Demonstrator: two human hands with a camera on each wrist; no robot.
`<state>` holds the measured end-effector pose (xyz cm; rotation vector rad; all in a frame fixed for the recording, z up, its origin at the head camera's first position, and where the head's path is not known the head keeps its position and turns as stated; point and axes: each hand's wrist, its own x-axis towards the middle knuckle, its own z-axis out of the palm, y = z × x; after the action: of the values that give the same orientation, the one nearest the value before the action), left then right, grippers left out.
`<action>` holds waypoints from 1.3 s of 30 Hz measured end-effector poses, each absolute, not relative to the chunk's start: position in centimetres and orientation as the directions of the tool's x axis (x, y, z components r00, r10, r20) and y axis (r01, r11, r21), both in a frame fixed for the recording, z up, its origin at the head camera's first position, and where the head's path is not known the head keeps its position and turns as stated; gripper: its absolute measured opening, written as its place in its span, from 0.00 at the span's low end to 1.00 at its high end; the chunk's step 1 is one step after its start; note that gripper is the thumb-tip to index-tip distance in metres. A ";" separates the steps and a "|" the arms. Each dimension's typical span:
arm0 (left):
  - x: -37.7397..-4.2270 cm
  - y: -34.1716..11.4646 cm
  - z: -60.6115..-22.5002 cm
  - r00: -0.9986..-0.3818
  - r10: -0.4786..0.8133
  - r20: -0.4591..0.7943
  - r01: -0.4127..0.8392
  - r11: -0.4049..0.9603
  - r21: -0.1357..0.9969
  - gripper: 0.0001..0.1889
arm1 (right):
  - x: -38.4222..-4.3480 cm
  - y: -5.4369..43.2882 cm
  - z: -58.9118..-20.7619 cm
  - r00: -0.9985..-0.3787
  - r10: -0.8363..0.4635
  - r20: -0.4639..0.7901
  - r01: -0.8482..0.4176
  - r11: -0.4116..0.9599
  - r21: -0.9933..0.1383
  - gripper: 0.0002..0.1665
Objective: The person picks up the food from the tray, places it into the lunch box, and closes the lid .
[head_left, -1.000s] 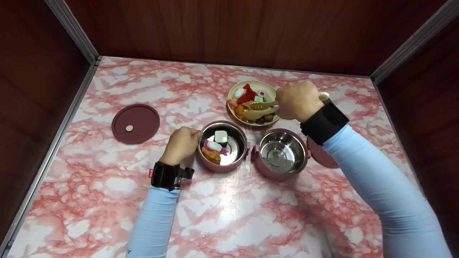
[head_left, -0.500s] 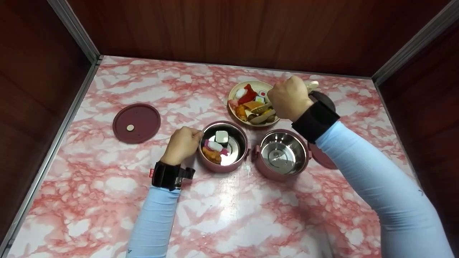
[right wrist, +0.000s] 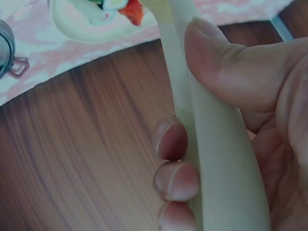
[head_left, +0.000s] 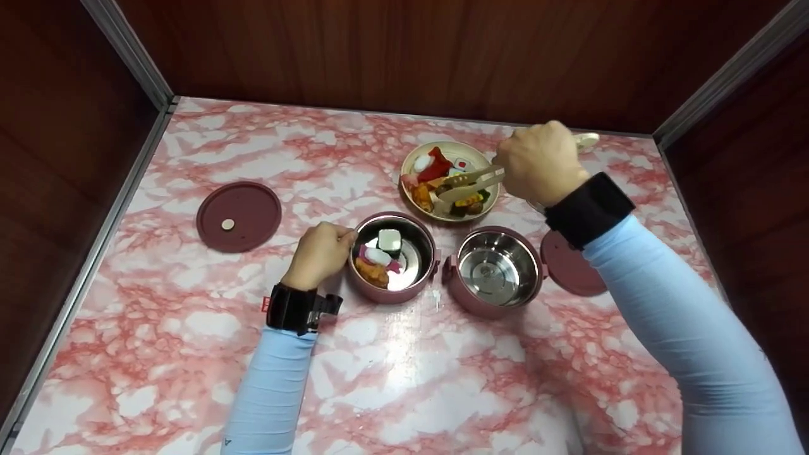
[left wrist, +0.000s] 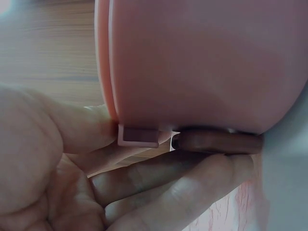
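My left hand [head_left: 319, 253] holds the left side of a pink, steel-lined round lunch box [head_left: 385, 294]. In the left wrist view, the thumb is at the rim and the fingers lie along the brown side clasp [left wrist: 219, 142]. Inside the box are a white-topped block [head_left: 389, 240], a white-and-purple piece [head_left: 378, 255] and a fried-chicken-like piece [head_left: 371, 273]. My right hand [head_left: 540, 161] grips cream tongs [head_left: 471, 189] by their handles, also large in the right wrist view. The tong tips are over the plate [head_left: 411, 151] of toy food, a small brown piece showing between them.
A second pink lunch box [head_left: 486, 306], its steel inside bare, stands right of the first. One dark red lid [head_left: 239, 202] lies at left with a small pale disc [head_left: 227, 224] on it. Another lid [head_left: 572, 265] is partly under the right arm. Wood-look panels [head_left: 404, 57] enclose the table.
The tongs dipped among the food at the plate's lower right, then rose and shifted right with a brown piece between their tips. My left hand and both lunch boxes stayed put.
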<state>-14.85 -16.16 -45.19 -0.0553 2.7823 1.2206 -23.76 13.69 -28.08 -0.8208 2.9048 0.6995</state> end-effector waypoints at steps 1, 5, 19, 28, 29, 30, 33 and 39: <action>-14.8 -16.2 -45.2 -0.993 0.005 -0.114 -0.080 0.677 0.732 0.14 | -23.6 14.0 -27.7 -0.860 -0.489 -0.142 -0.503 0.769 0.396 0.06; -14.8 -16.3 -45.2 -0.992 0.001 -0.127 -0.092 0.677 0.730 0.14 | -22.4 14.8 -26.3 -0.853 -0.516 -0.076 -0.510 0.795 0.327 0.11; -14.7 -16.6 -45.2 -0.996 0.004 -0.094 -0.066 0.682 0.729 0.14 | -17.5 11.4 -27.4 -0.709 -0.679 -0.191 -0.698 0.636 0.330 0.06; -14.8 -16.3 -45.0 -0.997 0.014 -0.077 -0.046 0.682 0.730 0.20 | -16.5 9.7 -28.3 -0.657 -0.712 -0.247 -0.752 0.595 0.284 0.13; -14.8 -16.3 -45.0 -0.997 0.013 -0.077 -0.048 0.680 0.732 0.19 | -16.5 9.4 -28.2 -0.661 -0.701 -0.269 -0.749 0.596 0.288 0.10; -14.8 -16.3 -45.0 -0.997 0.012 -0.078 -0.049 0.678 0.734 0.18 | -16.5 9.2 -28.2 -0.666 -0.688 -0.288 -0.745 0.600 0.291 0.08; -14.8 -16.2 -45.1 -0.997 0.015 -0.077 -0.046 0.678 0.734 0.16 | -16.6 8.6 -28.1 -0.676 -0.660 -0.329 -0.737 0.605 0.301 0.06; -14.7 -16.2 -45.2 -0.996 0.018 -0.084 -0.050 0.676 0.735 0.15 | -16.6 8.2 -27.9 -0.673 -0.635 -0.378 -0.738 0.605 0.299 0.05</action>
<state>-14.73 -16.21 -45.19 -0.0265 2.7983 1.2306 -16.59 8.16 -27.87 -1.1311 2.5986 0.6417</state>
